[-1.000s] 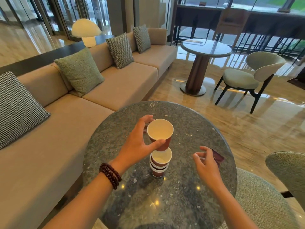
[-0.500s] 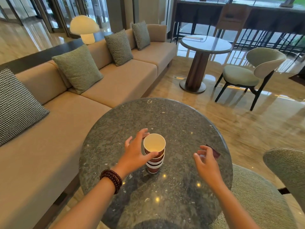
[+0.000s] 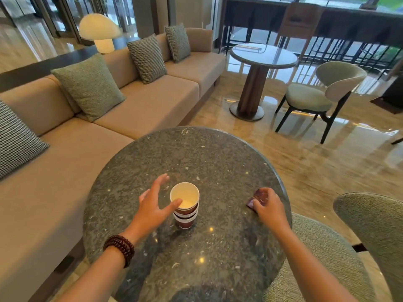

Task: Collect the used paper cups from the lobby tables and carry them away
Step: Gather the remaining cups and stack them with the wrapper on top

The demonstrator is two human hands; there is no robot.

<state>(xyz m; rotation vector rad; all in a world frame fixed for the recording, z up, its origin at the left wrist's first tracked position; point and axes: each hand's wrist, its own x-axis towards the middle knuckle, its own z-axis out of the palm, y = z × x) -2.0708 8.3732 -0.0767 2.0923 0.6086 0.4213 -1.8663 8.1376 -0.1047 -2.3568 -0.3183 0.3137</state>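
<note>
Left hand (image 3: 152,205): fingers spread, thumb touching the top rim of stacked paper cups (image 3: 185,205) | right hand (image 3: 269,207): fingertips pressed on a dark flat packet (image 3: 256,199) | cups upright, mid round stone table (image 3: 196,153) | sofa (image 3: 141,105) beyond.

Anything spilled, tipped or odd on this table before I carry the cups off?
No spill or damage shows. The cup stack stands upright on the table, left hand open beside it, thumb at the rim. Only a small dark flat item remains under the right hand; I cannot tell what it is.
</note>
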